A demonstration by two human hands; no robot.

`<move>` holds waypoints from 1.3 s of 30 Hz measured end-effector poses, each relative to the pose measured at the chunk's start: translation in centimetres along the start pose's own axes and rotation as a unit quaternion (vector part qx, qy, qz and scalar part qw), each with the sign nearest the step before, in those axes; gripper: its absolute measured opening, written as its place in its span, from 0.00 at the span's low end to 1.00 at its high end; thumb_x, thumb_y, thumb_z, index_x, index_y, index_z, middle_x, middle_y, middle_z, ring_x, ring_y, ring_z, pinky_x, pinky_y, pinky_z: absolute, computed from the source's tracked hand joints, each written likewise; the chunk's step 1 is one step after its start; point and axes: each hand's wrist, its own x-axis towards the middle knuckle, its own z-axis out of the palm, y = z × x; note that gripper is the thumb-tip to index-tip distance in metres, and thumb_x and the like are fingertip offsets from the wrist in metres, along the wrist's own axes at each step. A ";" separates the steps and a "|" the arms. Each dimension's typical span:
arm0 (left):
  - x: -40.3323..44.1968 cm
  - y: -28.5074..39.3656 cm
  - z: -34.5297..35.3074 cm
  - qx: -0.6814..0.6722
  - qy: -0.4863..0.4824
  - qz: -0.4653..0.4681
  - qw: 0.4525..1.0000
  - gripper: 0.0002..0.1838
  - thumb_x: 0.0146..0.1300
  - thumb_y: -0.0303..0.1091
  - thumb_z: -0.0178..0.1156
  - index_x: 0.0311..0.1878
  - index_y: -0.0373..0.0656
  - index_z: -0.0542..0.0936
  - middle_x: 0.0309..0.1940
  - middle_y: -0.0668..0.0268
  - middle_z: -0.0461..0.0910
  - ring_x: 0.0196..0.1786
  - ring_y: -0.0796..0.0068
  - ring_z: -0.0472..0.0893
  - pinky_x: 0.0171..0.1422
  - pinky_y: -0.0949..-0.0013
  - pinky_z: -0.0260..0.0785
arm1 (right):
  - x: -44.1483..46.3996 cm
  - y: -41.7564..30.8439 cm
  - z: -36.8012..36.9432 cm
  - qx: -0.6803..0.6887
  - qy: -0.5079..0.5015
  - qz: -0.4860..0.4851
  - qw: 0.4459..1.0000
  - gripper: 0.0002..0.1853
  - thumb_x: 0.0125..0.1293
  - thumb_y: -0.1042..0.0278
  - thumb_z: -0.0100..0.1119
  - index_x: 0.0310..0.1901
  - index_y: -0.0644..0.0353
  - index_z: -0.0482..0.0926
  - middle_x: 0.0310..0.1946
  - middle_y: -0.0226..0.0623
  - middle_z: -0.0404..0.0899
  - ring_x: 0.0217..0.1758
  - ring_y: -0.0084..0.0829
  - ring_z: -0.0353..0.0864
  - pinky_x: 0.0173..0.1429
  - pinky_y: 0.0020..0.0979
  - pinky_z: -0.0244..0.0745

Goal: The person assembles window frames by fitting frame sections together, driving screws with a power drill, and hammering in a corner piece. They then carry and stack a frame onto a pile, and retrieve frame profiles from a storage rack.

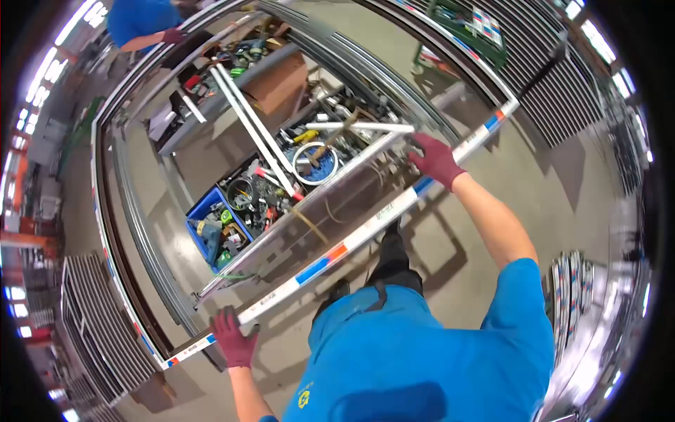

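A large rectangular metal frame [365, 228], its near bar wrapped in white tape with blue and red marks, spans the view in front of me. My left hand [235, 339], in a maroon glove, grips the near bar toward its left end, fingers over the top. Farther right, my right hand [437, 162], also gloved, lies across the same bar with its fingers curled over the inner side. Its fingertips come close to the end of a white strip [373, 126]; whether they touch cannot be made out.
Inside the frame's outline is a bench with a white bucket [296, 169] of blue pieces, a blue bin [204, 224], white strips [256, 130] and loose tools. A co-worker in blue [144, 21] has a gloved hand at the far corner. Stacked bars [98, 330] stand left and right.
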 end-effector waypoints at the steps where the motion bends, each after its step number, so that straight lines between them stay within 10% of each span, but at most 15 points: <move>1: 2.0 3.1 0.5 -0.014 0.022 0.017 0.999 0.52 0.44 0.52 0.83 0.73 0.47 0.71 0.72 0.56 0.72 0.78 0.49 0.68 0.88 0.39 0.52 | 4.0 2.6 2.1 -0.046 -0.052 -0.006 0.998 0.22 0.73 0.55 0.65 0.65 0.54 0.81 0.61 0.50 0.84 0.62 0.53 0.84 0.64 0.50 0.80; 3: 6.7 12.2 -0.3 -0.092 -0.057 -0.023 0.994 0.34 0.46 0.54 0.82 0.53 0.47 0.81 0.53 0.54 0.79 0.61 0.46 0.77 0.73 0.39 0.64 | 10.3 5.9 5.8 -0.122 -0.220 0.054 0.966 0.25 0.73 0.53 0.63 0.65 0.55 0.81 0.66 0.54 0.78 0.67 0.54 0.82 0.67 0.51 0.80; 4: 8.6 15.3 3.1 -0.074 0.014 0.043 0.996 0.28 0.47 0.54 0.81 0.45 0.48 0.82 0.44 0.56 0.78 0.54 0.46 0.78 0.66 0.41 0.66 | 12.5 13.7 13.9 -0.307 -0.181 -0.101 0.929 0.26 0.71 0.54 0.62 0.67 0.55 0.80 0.69 0.52 0.75 0.73 0.54 0.77 0.71 0.54 0.77; 9: 20.4 35.1 3.0 -0.097 -0.139 0.162 0.972 0.41 0.58 0.56 0.75 0.71 0.47 0.76 0.62 0.52 0.82 0.68 0.48 0.79 0.74 0.47 0.70 | 20.7 20.3 25.9 -0.284 -0.180 -0.080 0.938 0.21 0.65 0.54 0.67 0.56 0.54 0.84 0.54 0.45 0.86 0.58 0.49 0.86 0.59 0.52 0.80; 10: 20.7 37.2 6.6 -0.216 -0.235 0.071 0.945 0.39 0.70 0.58 0.63 0.77 0.44 0.74 0.78 0.51 0.70 0.80 0.44 0.66 0.85 0.35 0.53 | 21.8 20.2 26.8 -0.261 -0.212 -0.046 0.941 0.19 0.67 0.55 0.65 0.56 0.53 0.84 0.54 0.45 0.86 0.58 0.49 0.87 0.58 0.51 0.81; 14: 22.0 38.7 10.5 -0.189 -0.206 0.100 0.955 0.43 0.61 0.56 0.68 0.78 0.46 0.74 0.66 0.49 0.79 0.70 0.44 0.76 0.76 0.38 0.65 | 22.9 19.7 26.8 -0.234 -0.221 -0.021 0.947 0.15 0.75 0.64 0.55 0.59 0.48 0.84 0.50 0.43 0.88 0.52 0.47 0.91 0.51 0.50 0.84; 20: 24.1 41.1 0.6 -0.260 -0.151 0.072 0.951 0.27 0.66 0.40 0.68 0.69 0.47 0.82 0.53 0.47 0.83 0.56 0.42 0.83 0.60 0.43 0.76 | 23.7 21.1 20.4 -0.261 -0.259 -0.094 0.925 0.15 0.75 0.60 0.55 0.55 0.52 0.87 0.50 0.43 0.90 0.56 0.46 0.90 0.50 0.48 0.82; 23: 24.1 40.5 2.8 -0.177 -0.253 0.069 0.949 0.42 0.59 0.56 0.74 0.74 0.49 0.75 0.63 0.53 0.82 0.67 0.47 0.80 0.72 0.49 0.73 | 23.5 21.0 8.9 -0.271 -0.311 -0.120 0.903 0.16 0.70 0.57 0.60 0.53 0.54 0.88 0.49 0.42 0.91 0.54 0.44 0.92 0.53 0.48 0.84; 27: 23.9 40.3 2.4 -0.189 -0.261 0.064 0.944 0.37 0.60 0.55 0.73 0.71 0.49 0.80 0.62 0.53 0.83 0.66 0.48 0.81 0.70 0.49 0.75 | 20.7 20.8 -5.5 -0.217 -0.426 -0.058 0.876 0.26 0.63 0.44 0.69 0.53 0.58 0.85 0.50 0.50 0.90 0.55 0.50 0.91 0.60 0.49 0.84; 30: 23.2 40.4 1.5 -0.163 -0.212 0.104 0.958 0.36 0.60 0.55 0.74 0.69 0.51 0.81 0.60 0.55 0.85 0.64 0.49 0.83 0.67 0.49 0.78 | 14.3 25.9 -6.4 -0.176 -0.377 -0.115 0.902 0.33 0.65 0.34 0.67 0.60 0.53 0.81 0.50 0.48 0.89 0.56 0.53 0.88 0.62 0.51 0.82; 39: 20.6 38.8 3.5 -0.107 -0.236 0.089 0.962 0.36 0.58 0.52 0.77 0.69 0.54 0.81 0.61 0.61 0.84 0.64 0.52 0.83 0.65 0.49 0.78 | 5.2 23.2 -8.2 -0.130 -0.289 -0.108 0.942 0.24 0.68 0.45 0.68 0.59 0.49 0.78 0.45 0.47 0.88 0.51 0.53 0.88 0.54 0.54 0.81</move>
